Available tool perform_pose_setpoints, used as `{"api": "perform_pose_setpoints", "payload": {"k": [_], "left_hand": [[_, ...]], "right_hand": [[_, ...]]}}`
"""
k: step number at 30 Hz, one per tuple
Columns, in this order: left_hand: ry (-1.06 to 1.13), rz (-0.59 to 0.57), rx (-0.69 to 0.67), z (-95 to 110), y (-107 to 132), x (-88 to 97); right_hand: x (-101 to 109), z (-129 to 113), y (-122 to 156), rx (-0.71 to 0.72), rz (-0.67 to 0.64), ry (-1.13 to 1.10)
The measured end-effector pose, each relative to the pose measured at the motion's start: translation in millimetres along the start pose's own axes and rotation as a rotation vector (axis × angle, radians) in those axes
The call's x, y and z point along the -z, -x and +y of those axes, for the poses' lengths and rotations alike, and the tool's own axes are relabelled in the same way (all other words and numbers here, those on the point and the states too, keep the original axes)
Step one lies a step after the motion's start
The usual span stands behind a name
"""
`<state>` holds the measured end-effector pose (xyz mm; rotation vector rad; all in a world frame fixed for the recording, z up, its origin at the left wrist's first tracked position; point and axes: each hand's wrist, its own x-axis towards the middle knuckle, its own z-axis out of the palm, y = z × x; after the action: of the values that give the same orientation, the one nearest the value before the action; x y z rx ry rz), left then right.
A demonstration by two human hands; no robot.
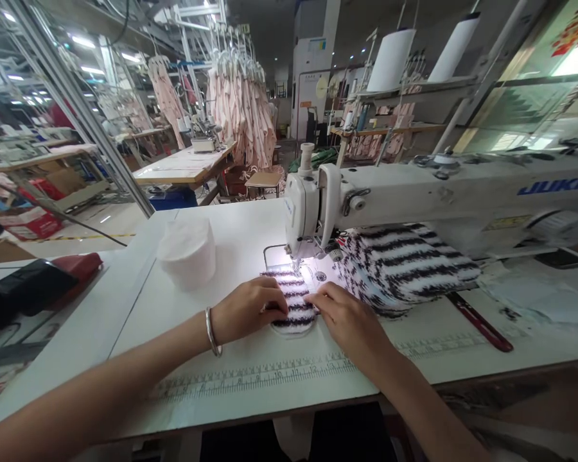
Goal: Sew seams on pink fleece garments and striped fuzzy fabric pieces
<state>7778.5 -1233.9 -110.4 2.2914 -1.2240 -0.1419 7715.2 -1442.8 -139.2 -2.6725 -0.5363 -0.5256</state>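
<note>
My left hand (245, 309) at nine o'clock and right hand (354, 321) at four pinch the dark-and-white striped, fuzzy fabric piece (296, 300), at six o'clock from the boxy white sewing-machine head (298, 215).

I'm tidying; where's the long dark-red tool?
In the head view, the long dark-red tool lies on the white table at right, beside the black-and-white striped fabric pile.

A small, fuzzy fabric piece with black and white stripes (296, 319) lies flat on the white desk (241, 240), its stripes running crosswise and its near end rounded, with a pale edge. Its far end reaches the lit needle area; the left hand (250, 308) touches its left side, the right hand's (349, 317) fingertips its right.
</note>
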Motion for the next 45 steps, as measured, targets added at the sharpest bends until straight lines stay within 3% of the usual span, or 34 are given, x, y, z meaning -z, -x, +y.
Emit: {"api": "perform_pose_setpoints", "payload": {"k": [11, 15, 18, 23, 27, 37, 40, 45], "left_hand": [[-0.059, -0.027, -0.051, 4.6, -2.1, 0.9], [-0.074, -0.020, -0.093, 7.4, -2.6, 11.2], [-0.014, -0.007, -0.175, 7.2, -4.9, 18.5], [-0.003, -0.112, -0.294, 0.5, -8.4, 11.6], [0.022, -0.120, -0.295, -8.5, -10.7, 5.4], [0.066, -0.102, -0.246, -25.7, -23.5, 11.1], [0.071, -0.086, -0.249, -32.3, -26.9, 11.8], [0.028, -0.048, -0.277, -40.5, -31.0, 14.2]], "right_hand": [[-2.1, 5.4, -0.4, 0.027, 0.014, 0.047], [3.1, -12.1, 17.6, 0.078, 0.075, 0.086], [0.2, -32.4, 38.1, 0.120, 0.148, 0.252], [-17.2, -47.1, 55.8, 0.053, 0.073, 0.397], [-21.5, -43.9, 49.6, 0.052, 0.071, 0.392], [-30.7, -34.6, 26.1, -0.020, 0.094, 0.323], [-32.4, -30.1, 18.5, 0.013, 0.135, 0.314], [-29.7, -24.4, 8.8, 0.022, 0.092, 0.351]]}}
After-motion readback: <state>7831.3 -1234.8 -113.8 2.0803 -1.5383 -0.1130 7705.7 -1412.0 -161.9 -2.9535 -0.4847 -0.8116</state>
